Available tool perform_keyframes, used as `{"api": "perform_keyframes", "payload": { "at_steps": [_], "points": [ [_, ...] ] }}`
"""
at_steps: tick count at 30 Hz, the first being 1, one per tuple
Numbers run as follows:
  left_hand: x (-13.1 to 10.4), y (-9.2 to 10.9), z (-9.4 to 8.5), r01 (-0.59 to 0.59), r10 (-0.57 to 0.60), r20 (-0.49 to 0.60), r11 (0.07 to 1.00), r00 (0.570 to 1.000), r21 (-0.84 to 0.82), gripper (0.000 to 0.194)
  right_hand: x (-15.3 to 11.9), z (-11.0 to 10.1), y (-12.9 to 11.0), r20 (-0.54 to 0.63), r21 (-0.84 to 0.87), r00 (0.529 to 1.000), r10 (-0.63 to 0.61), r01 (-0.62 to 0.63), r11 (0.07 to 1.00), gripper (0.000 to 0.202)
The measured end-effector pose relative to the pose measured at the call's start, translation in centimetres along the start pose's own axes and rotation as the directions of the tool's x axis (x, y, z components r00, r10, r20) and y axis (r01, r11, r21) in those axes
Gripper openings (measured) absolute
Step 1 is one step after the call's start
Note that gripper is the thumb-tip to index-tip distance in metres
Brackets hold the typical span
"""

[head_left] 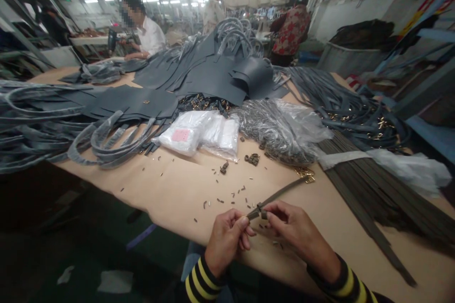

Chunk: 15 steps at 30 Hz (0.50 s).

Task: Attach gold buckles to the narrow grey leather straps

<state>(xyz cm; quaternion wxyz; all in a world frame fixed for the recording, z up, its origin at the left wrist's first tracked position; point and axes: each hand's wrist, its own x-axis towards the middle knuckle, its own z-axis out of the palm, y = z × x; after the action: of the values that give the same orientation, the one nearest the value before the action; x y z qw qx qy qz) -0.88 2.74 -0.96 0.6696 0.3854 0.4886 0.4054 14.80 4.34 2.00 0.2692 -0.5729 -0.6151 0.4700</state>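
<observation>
A dark olive strap (pixel 284 190) runs from between my hands up to a small pile of gold metal hooks (pixel 306 174). My left hand (pixel 229 233) pinches the near end of the strap. Close beside it, my right hand (pixel 289 222) is closed with thumb and fingers on a small dark loop around the strap. Small dark and light bits (pixel 239 193) lie scattered on the tan table (pixel 185 194) beyond my hands. Two little clusters of dark loops (pixel 252 159) sit farther back, near an open clear plastic bag of dark pieces (pixel 273 128).
White plastic packets (pixel 199 132) lie mid-table. Dark blue panels (pixel 213 75) and wrapped handles (pixel 106 142) are heaped behind and left. Bundled olive straps (pixel 369 199) lie right, below blue straps with gold hooks (pixel 355 109). Several people work beyond, one in a white shirt (pixel 151 35).
</observation>
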Motion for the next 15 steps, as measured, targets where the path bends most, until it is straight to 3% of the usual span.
{"api": "perform_keyframes", "payload": {
  "at_steps": [5, 12, 15],
  "points": [
    [-0.6, -0.4, 0.4, -0.019, 0.018, 0.048, 1.000, 0.999, 0.024, 0.028, -0.1, 0.3, 0.1, 0.001, -0.006, 1.000, -0.011, 0.012, 1.000, 0.014],
    [-1.0, 0.2, 0.2, -0.011, 0.010, 0.114, 1.000, 0.993, 0.015, 0.028, -0.3, -1.0, 0.2, 0.226, 0.202, 0.974, 0.016, -0.063, 0.977, 0.016],
    [-0.9, 0.5, 0.2, -0.012, 0.010, 0.141, 1.000, 0.990, 0.018, 0.028, -0.2, -1.0, 0.2, 0.236, 0.189, 0.971, 0.025, -0.071, 0.979, 0.014]
  ]
}}
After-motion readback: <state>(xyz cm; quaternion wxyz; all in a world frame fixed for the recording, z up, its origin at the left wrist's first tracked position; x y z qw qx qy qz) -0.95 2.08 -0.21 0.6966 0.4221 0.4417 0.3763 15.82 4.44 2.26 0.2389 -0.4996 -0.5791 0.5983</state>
